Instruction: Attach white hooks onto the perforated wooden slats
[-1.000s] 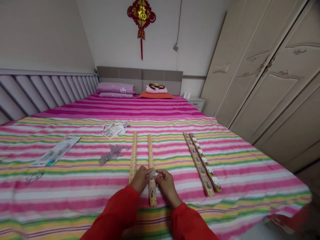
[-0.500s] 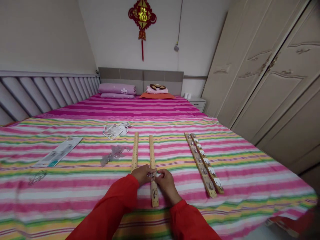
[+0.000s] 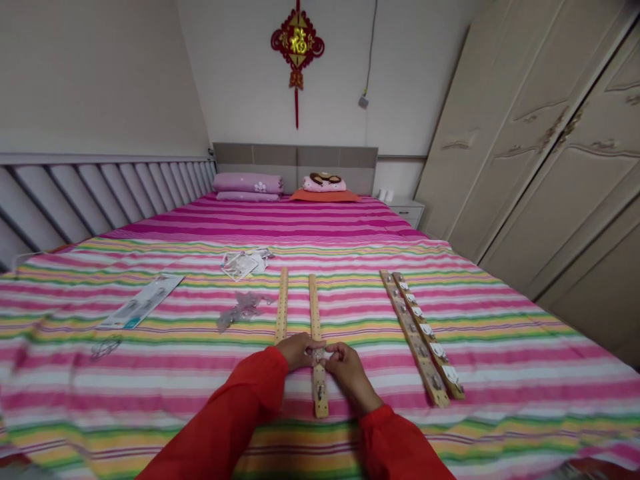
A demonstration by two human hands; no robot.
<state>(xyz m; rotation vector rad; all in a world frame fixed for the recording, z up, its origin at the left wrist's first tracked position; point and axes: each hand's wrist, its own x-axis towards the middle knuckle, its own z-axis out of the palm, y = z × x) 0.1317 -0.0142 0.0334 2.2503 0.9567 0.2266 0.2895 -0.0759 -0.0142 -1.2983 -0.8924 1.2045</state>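
A narrow wooden strip [image 3: 315, 303] with a row of holes lies lengthwise on the striped bedsheet in front of me. My left hand [image 3: 296, 350] comes in from its left side, fingers pinched at a small shiny piece [image 3: 318, 357] on the strip. From the right, my right hand [image 3: 350, 373] pinches at the same piece with thumb and forefinger. The fingers partly cover it, and its exact kind is too small to tell. Closer to me, a small metal piece [image 3: 321, 390] sits on the strip's near end. A second holed wooden strip [image 3: 283, 300] lies just left.
At right lie two wooden strips, one with metal pieces [image 3: 411, 327], the other with white tags [image 3: 437, 351]. To the left are clear plastic bags [image 3: 244, 308], a pile of white cards [image 3: 245, 265], a long packet [image 3: 145, 300] and thin loops [image 3: 106, 347]. A wardrobe [image 3: 540, 173] stands right.
The whole view has shifted, so everything appears slightly further right. Both hands stay at the same spot on the strip, with the shiny piece between them showing a little more.
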